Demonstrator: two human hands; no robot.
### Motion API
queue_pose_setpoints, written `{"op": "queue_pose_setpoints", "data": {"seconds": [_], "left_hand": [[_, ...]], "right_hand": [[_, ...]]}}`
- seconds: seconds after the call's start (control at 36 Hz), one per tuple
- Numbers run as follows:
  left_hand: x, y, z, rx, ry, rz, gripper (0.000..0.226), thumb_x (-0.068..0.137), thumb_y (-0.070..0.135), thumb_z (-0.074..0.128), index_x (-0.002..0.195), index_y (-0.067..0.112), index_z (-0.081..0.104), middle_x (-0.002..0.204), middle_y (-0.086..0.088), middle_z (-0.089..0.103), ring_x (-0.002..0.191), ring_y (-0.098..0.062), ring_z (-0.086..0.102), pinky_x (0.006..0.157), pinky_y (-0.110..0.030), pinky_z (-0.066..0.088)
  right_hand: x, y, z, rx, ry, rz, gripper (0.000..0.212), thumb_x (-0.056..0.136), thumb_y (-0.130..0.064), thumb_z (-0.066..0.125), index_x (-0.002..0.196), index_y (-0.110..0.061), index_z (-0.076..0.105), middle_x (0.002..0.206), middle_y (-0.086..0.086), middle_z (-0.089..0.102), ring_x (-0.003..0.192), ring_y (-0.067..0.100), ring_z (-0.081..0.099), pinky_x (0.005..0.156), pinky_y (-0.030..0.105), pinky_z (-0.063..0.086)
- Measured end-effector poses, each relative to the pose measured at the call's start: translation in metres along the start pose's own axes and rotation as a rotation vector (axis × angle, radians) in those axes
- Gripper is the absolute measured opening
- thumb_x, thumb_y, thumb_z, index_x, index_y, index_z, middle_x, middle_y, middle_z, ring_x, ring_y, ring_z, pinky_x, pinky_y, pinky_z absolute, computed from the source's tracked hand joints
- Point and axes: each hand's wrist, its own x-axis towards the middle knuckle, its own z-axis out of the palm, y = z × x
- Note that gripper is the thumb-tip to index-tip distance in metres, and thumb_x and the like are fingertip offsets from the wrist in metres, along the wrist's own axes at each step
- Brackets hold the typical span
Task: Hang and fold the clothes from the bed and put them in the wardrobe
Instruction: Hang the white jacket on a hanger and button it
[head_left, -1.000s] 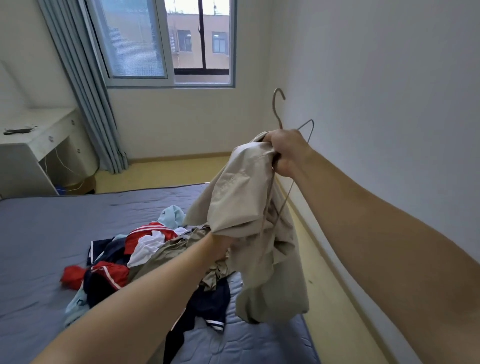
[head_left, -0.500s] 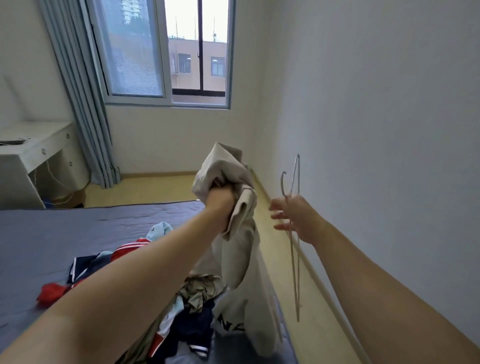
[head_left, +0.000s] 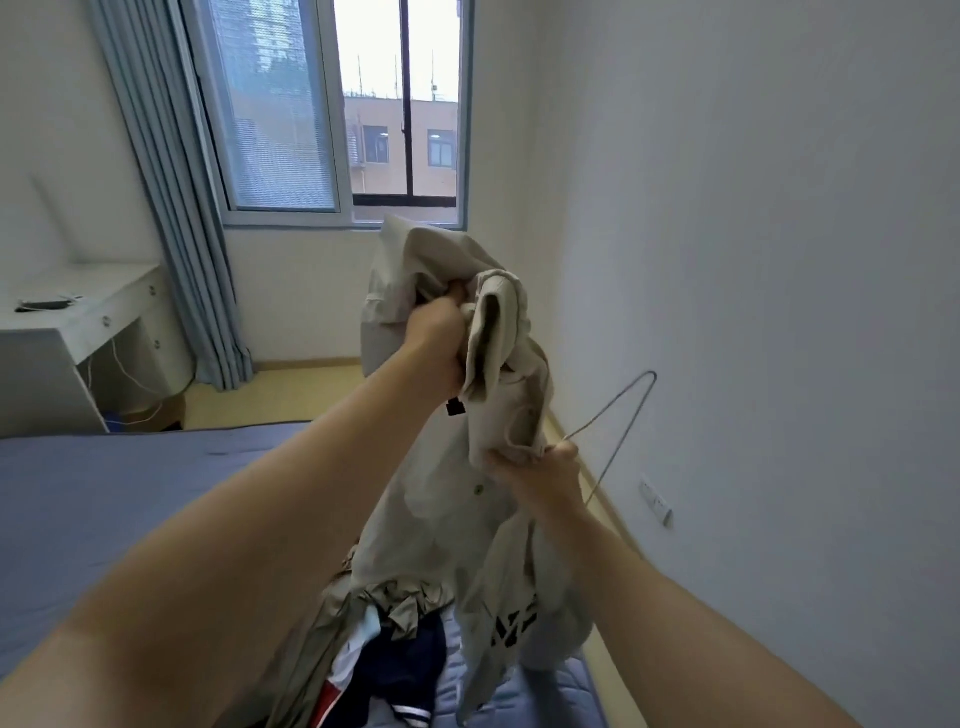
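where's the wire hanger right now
Head view, right of centre: the wire hanger is gripped in the right hand, beside the beige garment that the left hand holds up, its bend sticking out toward the white wall.

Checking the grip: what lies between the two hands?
In the head view, only bunched beige shirt spans from the left hand to the right hand.
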Motion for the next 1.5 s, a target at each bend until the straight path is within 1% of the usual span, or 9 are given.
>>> {"op": "queue_pose_setpoints", "data": {"seconds": [0.08, 0.25, 0.44, 0.61, 0.75, 0.86, 1.03, 1.22, 1.5], "left_hand": [[-0.003, 0.008, -0.008, 0.043, 0.037, 0.01, 0.037, 0.103, 0.026, 0.049, 0.132, 0.006, 0.057, 0.12, -0.012, 0.066, 0.103, -0.024, 0.066, 0.059, -0.029, 0.049], [0.0, 0.02, -0.027, -0.328, -0.052, -0.096, 0.034, 0.108, 0.026, 0.033, 0.124, 0.008, 0.057, 0.091, -0.008, 0.058, 0.083, -0.021, 0.054, 0.065, -0.031, 0.041], [0.02, 0.019, -0.064, -0.349, -0.017, -0.082, 0.032, 0.105, 0.034, 0.044, 0.12, 0.01, 0.06, 0.11, -0.007, 0.064, 0.103, -0.022, 0.059, 0.093, -0.032, 0.044], [0.036, 0.002, -0.106, -0.285, 0.046, -0.146, 0.038, 0.106, 0.042, 0.035, 0.122, 0.016, 0.058, 0.106, -0.007, 0.066, 0.106, -0.022, 0.061, 0.103, -0.03, 0.045], [0.037, -0.032, -0.143, 0.005, 0.164, -0.306, 0.03, 0.103, 0.039, 0.041, 0.095, 0.018, 0.061, 0.074, -0.004, 0.066, 0.074, -0.019, 0.065, 0.06, -0.027, 0.052], [0.037, -0.054, -0.161, 0.25, 0.105, -0.472, 0.024, 0.087, 0.038, 0.06, 0.086, 0.014, 0.063, 0.084, -0.007, 0.065, 0.078, -0.022, 0.062, 0.074, -0.032, 0.054], [0.029, -0.085, -0.147, 0.429, 0.194, -0.378, 0.066, 0.101, 0.058, 0.04, 0.147, 0.01, 0.038, 0.15, -0.017, 0.04, 0.125, -0.041, 0.051, 0.088, -0.048, 0.051], [-0.004, -0.122, -0.098, 0.721, -0.201, 0.07, 0.038, 0.078, 0.043, 0.081, 0.082, 0.017, 0.053, 0.073, 0.0, 0.058, 0.067, -0.014, 0.056, 0.061, -0.029, 0.045], [0.0, -0.182, -0.075, 1.143, -0.275, -0.077, 0.023, 0.084, 0.017, 0.065, 0.104, 0.008, 0.071, 0.105, -0.013, 0.071, 0.098, -0.031, 0.067, 0.083, -0.041, 0.057]], "right_hand": [[0.0, -0.014, 0.006, -0.041, -0.062, -0.08, 0.113, 0.039, -0.071, 0.083, 0.124, -0.02, 0.029, 0.115, -0.002, 0.05, 0.1, 0.018, 0.058, 0.062, 0.027, 0.049], [0.009, -0.026, -0.005, -0.004, 0.008, -0.087, 0.052, 0.083, -0.03, 0.065, 0.121, -0.007, 0.037, 0.11, 0.009, 0.057, 0.088, 0.024, 0.058, 0.064, 0.032, 0.047], [0.018, -0.047, -0.019, -0.07, 0.07, -0.2, 0.019, 0.095, -0.016, 0.051, 0.108, -0.007, 0.039, 0.113, 0.016, 0.057, 0.096, 0.032, 0.057, 0.08, 0.041, 0.046], [0.018, -0.086, -0.031, -0.036, 0.122, -0.422, 0.024, 0.096, -0.016, 0.055, 0.112, -0.007, 0.04, 0.102, 0.016, 0.058, 0.09, 0.033, 0.058, 0.074, 0.035, 0.043], [0.016, -0.123, -0.04, -0.027, 0.137, -0.61, 0.026, 0.092, -0.019, 0.06, 0.107, -0.014, 0.039, 0.088, 0.0, 0.054, 0.075, 0.024, 0.055, 0.063, 0.028, 0.041], [0.015, -0.144, -0.039, -0.113, 0.115, -0.648, 0.028, 0.085, -0.02, 0.062, 0.105, -0.016, 0.042, 0.081, -0.008, 0.05, 0.074, 0.02, 0.055, 0.06, 0.025, 0.038], [0.016, -0.139, -0.03, -0.145, 0.107, -0.611, 0.022, 0.08, -0.016, 0.06, 0.097, -0.015, 0.046, 0.076, -0.008, 0.049, 0.067, 0.017, 0.048, 0.053, 0.024, 0.034], [0.018, -0.132, -0.034, -0.201, 0.103, -0.555, 0.026, 0.083, -0.019, 0.06, 0.104, -0.015, 0.046, 0.083, -0.005, 0.052, 0.078, 0.022, 0.059, 0.066, 0.031, 0.049], [0.023, -0.113, -0.059, -0.182, 0.146, -0.511, 0.02, 0.082, -0.017, 0.057, 0.1, -0.013, 0.048, 0.08, -0.005, 0.05, 0.061, 0.01, 0.051, 0.05, 0.024, 0.035]]}}
